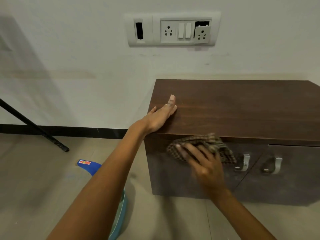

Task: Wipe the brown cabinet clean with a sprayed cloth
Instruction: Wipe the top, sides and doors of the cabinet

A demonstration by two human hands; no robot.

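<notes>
A low brown cabinet (pixel 242 108) stands on the floor against the white wall, with two front doors and metal handles (pixel 245 162). My left hand (pixel 160 116) rests flat on the top's left edge, fingers apart, holding nothing. My right hand (pixel 202 163) presses a crumpled brown checked cloth (pixel 211 142) against the upper part of the left door, just under the top's front edge. The hand and cloth look slightly blurred.
A spray bottle with a blue head (pixel 90 166) lies on the floor left of the cabinet, mostly hidden under my left forearm. A black slanted leg (pixel 34 127) crosses the far left. A socket panel (pixel 173 30) is on the wall above.
</notes>
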